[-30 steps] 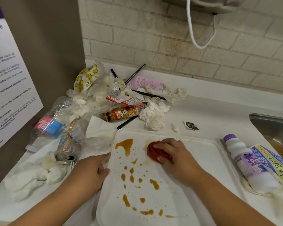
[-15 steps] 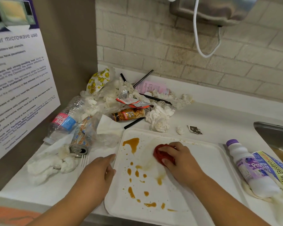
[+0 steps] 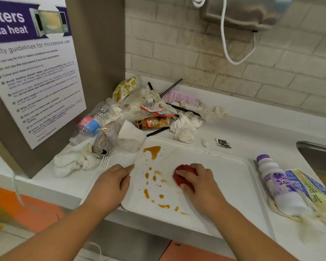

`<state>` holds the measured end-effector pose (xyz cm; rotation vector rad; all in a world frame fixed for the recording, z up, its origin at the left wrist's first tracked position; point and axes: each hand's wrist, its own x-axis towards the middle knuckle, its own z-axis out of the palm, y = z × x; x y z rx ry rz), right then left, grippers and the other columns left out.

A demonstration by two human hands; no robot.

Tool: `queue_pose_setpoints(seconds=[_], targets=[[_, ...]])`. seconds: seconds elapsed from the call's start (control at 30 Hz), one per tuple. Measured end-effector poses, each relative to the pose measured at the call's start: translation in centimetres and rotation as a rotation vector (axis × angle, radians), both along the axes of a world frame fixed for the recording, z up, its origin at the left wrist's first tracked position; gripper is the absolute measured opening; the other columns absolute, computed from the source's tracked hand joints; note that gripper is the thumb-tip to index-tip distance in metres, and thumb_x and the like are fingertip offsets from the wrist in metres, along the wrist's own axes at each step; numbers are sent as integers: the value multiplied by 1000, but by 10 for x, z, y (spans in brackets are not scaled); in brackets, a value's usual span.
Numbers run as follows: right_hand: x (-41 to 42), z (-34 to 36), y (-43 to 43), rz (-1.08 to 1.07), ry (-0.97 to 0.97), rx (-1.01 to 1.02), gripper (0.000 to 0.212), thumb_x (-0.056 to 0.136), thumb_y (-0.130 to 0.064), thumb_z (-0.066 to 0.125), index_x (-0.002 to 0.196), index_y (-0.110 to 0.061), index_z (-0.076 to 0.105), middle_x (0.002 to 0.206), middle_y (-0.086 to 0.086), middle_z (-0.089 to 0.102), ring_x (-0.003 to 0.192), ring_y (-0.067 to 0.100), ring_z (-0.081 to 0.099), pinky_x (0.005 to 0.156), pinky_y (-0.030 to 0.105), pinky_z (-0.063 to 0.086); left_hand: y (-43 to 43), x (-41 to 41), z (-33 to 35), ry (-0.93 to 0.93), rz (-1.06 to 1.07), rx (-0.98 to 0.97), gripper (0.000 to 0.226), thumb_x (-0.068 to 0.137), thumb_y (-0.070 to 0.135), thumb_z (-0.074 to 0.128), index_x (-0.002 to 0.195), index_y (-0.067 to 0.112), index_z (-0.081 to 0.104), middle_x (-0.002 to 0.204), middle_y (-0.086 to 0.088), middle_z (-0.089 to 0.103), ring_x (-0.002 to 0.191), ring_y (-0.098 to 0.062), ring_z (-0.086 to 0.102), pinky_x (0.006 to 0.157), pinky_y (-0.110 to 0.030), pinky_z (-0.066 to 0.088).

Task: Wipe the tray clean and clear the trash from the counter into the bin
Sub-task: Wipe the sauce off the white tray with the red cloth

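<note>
Nearest, the left hand (image 3: 111, 183) lies flat on the tray (image 3: 233, 185) rim at 9 o'clock, fingers straight and holding nothing, pinning it to the worktop (image 3: 262, 129). At mid-tray the right hand (image 3: 198, 183) is curled over a red cloth (image 3: 181, 176), gripping it and pressing it down. Brown drips (image 3: 147, 193) lie between the hands, at 9 o'clock from the cloth, and a larger blot (image 3: 152, 150) sits at 11 o'clock by the far left corner. The tray's near edge seems to overhang the worktop, so the left hand should brace it. The cloth is best swept toward 9 o'clock in overlapping strokes, then up to the blot, turned to a clean face so sauce lifts rather than smears. A bottle (image 3: 279, 187) lies off the tray at 3 o'clock. Farther, at 11 o'clock, the trash (image 3: 158, 113) waits: tissues, wrappers, straws; no bin shows
</note>
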<state>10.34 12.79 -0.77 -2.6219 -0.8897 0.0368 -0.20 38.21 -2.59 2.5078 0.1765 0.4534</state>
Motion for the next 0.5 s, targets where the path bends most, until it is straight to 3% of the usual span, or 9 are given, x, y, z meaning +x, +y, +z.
queue_pose_setpoints(seconds=[0.13,0.23,0.33,0.43,0.5], targets=[[-14,9,-22,289,131,-39,38,92,-33,56,128,-48,52,134,-15,34,116,10,33,105,20,27,0,1,1,15,12,-16,37,93,22,47,129,19,58,77,16,42,77,-7,48,66,-3,30],[2,8,-55,191,139,-24,39,88,-31,63,120,-53,55,129,-15,39,114,11,38,105,26,33,0,1,2,21,7,-11,37,94,21,47,130,23,57,74,19,40,75,-6,45,65,-3,32],[-1,1,-51,-31,40,66,38,87,-25,65,120,-45,60,127,-8,44,112,19,41,105,29,34,0,1,1,28,23,-22,37,94,17,50,129,23,57,75,17,41,75,-7,47,64,-3,32],[-25,-5,-32,85,11,50,37,91,-27,60,125,-42,57,129,-10,39,112,16,36,102,23,30,-1,3,0,27,43,-16,36,94,17,50,129,22,58,76,14,43,75,-9,47,62,-6,30],[-31,0,-37,242,91,26,39,91,-29,60,125,-47,55,128,-18,34,113,9,34,100,15,26,-1,3,0,23,53,-19,36,94,17,50,128,21,58,77,11,44,76,-9,47,63,-9,28]])
